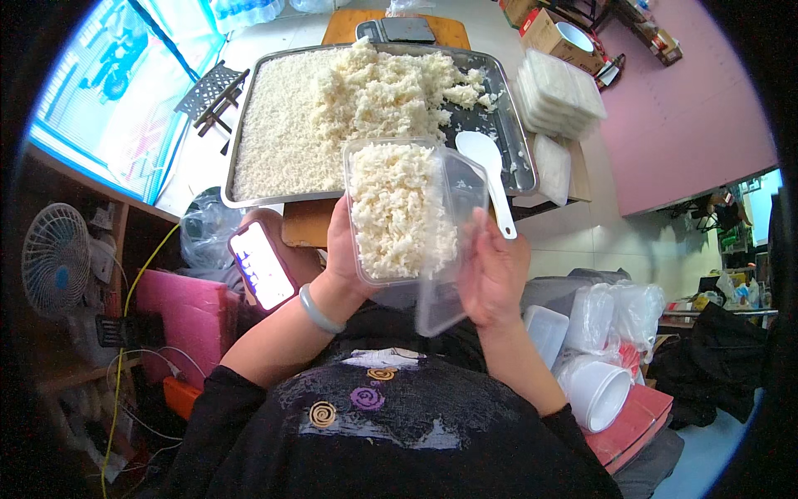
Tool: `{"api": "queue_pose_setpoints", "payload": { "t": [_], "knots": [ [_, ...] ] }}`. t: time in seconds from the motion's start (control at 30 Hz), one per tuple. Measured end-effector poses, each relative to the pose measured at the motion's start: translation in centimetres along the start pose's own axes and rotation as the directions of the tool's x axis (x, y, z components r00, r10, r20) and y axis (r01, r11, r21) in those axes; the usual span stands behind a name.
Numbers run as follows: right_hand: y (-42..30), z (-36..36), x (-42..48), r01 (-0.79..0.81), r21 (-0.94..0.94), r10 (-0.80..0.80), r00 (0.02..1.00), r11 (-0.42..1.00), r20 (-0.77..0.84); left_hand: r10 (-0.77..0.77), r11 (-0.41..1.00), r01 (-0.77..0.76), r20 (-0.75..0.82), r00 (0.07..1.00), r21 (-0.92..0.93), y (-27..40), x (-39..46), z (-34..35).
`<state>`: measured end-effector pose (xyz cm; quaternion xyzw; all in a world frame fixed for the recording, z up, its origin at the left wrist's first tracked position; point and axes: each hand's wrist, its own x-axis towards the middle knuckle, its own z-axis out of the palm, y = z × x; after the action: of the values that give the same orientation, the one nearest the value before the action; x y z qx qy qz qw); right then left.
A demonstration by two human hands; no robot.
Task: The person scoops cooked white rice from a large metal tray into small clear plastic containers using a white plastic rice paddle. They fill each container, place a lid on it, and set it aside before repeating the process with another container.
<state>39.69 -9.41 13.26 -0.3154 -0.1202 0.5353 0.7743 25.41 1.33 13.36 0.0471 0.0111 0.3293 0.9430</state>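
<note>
My left hand [346, 256] holds a clear plastic container [368, 282] from its left side. Cooked rice [393, 212] fills it nearly to the rim. In my right hand [499, 274] is a clear plastic lid [446, 305], tilted and blurred, partly over the container's right side. Whether the lid touches the rim I cannot tell. Just beyond both hands lies a large metal tray [228, 194] of rice, flat at the left and heaped in clumps in the middle. A white rice paddle [492, 168] rests at the tray's near right, its handle reaching past the edge towards my right hand.
Several filled containers [555, 93] are stacked right of the tray. A digital scale [405, 30] sits behind it. A lit phone [263, 265] lies near my left forearm. Empty containers [589, 318] and a white tub [601, 396] stand at my right. A fan [61, 259] is far left.
</note>
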Motion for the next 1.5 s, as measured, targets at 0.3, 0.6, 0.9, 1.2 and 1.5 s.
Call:
{"api": "queue_pose_setpoints", "payload": {
  "t": [0.3, 0.6, 0.9, 1.2, 1.5],
  "knots": [
    [2.2, 2.3, 2.8, 0.315, -0.354, -0.293, 0.949, 0.881, 0.116, 0.012, 0.997, -0.011, -0.013, 1.0, 0.076, -0.1, -0.4, 0.4],
    [1.6, 3.2, 3.0, 0.228, -0.406, -0.178, 0.971, 0.885, 0.158, 0.008, 0.993, -0.011, 0.028, 1.0, 0.114, 0.3, -0.5, 0.7],
    [1.3, 3.7, 3.1, 0.139, -0.438, -0.102, 0.989, 0.888, 0.108, -0.022, 0.969, 0.03, -0.037, 0.999, 0.245, 0.6, -0.7, 1.1],
    [0.1, 3.6, 3.7, 0.411, -0.568, -0.407, 0.902, 0.713, 0.142, -0.034, 0.574, -0.115, 0.164, 0.986, 0.811, 1.3, -3.3, 3.2],
    [-0.6, 4.0, 3.3, 0.337, -0.509, -0.306, 0.941, 0.792, 0.147, -0.001, 0.614, -0.141, 0.179, 0.984, 0.777, 1.4, -4.0, 2.6]
  ]
}}
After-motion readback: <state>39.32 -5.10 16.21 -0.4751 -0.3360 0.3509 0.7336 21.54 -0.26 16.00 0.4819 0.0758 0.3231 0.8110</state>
